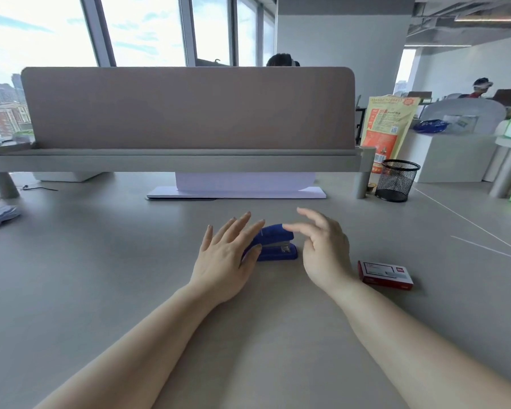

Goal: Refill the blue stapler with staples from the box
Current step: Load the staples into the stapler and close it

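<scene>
The blue stapler [278, 243] lies closed on the grey desk [130, 276], its mouth facing right. My left hand [224, 258] hovers over its left end with fingers spread, covering part of it. My right hand [322, 249] is just right of the stapler, fingers apart, index fingertip at the stapler's top. Neither hand grips anything. The red and white staple box [385, 275] lies shut on the desk, to the right of my right wrist.
A grey-pink partition screen [189, 107] on a raised shelf crosses the back of the desk, with a white stand [236, 190] under it. A black mesh pen cup [397, 180] and an orange bag [387, 128] stand at back right. People sit beyond.
</scene>
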### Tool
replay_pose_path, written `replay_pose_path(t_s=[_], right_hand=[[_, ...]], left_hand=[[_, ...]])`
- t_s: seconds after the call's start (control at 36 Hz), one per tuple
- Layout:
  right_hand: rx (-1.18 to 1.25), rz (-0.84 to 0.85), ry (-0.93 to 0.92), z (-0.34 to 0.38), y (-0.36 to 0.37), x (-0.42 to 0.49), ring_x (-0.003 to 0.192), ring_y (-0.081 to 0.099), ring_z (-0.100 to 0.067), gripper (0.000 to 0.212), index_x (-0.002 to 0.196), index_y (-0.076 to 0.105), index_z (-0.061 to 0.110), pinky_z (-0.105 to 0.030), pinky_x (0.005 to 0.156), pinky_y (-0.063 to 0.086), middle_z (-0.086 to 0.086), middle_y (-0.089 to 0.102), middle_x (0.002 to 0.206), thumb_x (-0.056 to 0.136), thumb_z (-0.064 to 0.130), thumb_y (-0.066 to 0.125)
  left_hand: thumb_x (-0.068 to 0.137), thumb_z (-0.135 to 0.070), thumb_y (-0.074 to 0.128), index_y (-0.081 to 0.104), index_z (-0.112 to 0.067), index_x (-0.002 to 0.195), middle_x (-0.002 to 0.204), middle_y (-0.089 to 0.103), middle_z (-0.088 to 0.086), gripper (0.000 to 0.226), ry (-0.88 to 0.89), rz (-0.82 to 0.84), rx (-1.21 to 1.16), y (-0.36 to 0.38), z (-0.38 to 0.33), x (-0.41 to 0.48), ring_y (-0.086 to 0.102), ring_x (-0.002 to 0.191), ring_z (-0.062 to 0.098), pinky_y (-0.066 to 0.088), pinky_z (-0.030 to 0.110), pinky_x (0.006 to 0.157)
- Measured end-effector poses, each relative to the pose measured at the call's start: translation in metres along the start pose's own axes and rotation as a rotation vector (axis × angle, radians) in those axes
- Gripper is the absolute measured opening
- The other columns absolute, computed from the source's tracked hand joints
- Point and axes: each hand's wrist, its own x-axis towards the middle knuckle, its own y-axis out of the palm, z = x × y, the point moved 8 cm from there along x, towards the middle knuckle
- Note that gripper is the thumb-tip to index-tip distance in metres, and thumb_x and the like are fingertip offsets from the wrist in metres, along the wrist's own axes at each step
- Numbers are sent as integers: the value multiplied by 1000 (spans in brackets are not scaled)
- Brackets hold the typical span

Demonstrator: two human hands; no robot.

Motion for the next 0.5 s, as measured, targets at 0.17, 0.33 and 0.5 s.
replay_pose_path(t_s=[0.17, 0.33, 0.5], right_hand=[[-142, 76, 64, -3, 3, -2, 130, 36, -26, 54, 106, 69, 27, -41, 102, 30, 1, 46, 143, 77, -9, 40], [-125, 88, 57, -2, 6, -5, 131, 37, -24, 55, 111, 66, 26, -40, 102, 30, 2, 45, 143, 78, -9, 38], [-96, 56, 37, -2, 8, -7, 125, 41, -25, 54, 113, 61, 25, -39, 98, 33, 1, 51, 135, 76, -9, 40]], left_hand=[[93, -50, 22, 24, -45, 138, 156, 17, -12, 45, -9, 54, 32, 7, -1, 0, 9, 145, 14, 0, 45, 118], [94, -46, 27, 22, -46, 138, 155, 21, -12, 44, -25, 66, 10, 7, 0, -1, 10, 144, 14, 0, 43, 118], [94, -47, 28, 18, -43, 140, 154, 23, -11, 47, -6, 62, 11, 6, -3, -2, 11, 144, 14, 1, 42, 118]])
